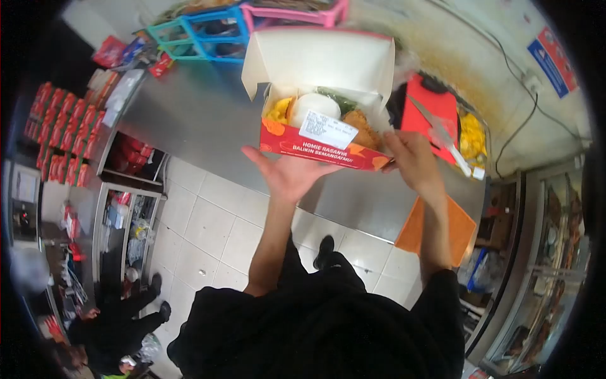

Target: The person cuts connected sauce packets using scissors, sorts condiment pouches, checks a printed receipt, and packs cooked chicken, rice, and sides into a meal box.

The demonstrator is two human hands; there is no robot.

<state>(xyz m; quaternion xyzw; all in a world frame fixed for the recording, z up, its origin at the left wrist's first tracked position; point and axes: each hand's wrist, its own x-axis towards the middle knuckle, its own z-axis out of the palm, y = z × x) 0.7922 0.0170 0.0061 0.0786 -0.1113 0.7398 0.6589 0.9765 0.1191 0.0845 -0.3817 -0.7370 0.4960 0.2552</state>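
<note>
A red printed cardboard meal box (284,143) is held above the steel counter (196,120), its white lid (319,63) raised. Inside are a white dome, probably rice (309,107), some yellow food (278,112), something green (338,100) and a brown piece that looks like fried chicken (361,129). A white printed label (328,130) lies across the front edge. My left hand (293,177) supports the box from beneath, palm up, thumb out to the left, its fingers mostly hidden. With its fingers closed, my right hand (413,161) grips the right end.
A red cutting board (420,114) with a knife (442,129) lies at the right, beside yellow packets (472,136). An orange cloth (435,230) hangs over the counter's front edge. Coloured plastic baskets (218,31) stand behind. Stacked red boxes (63,132) and another person (107,328) are at left.
</note>
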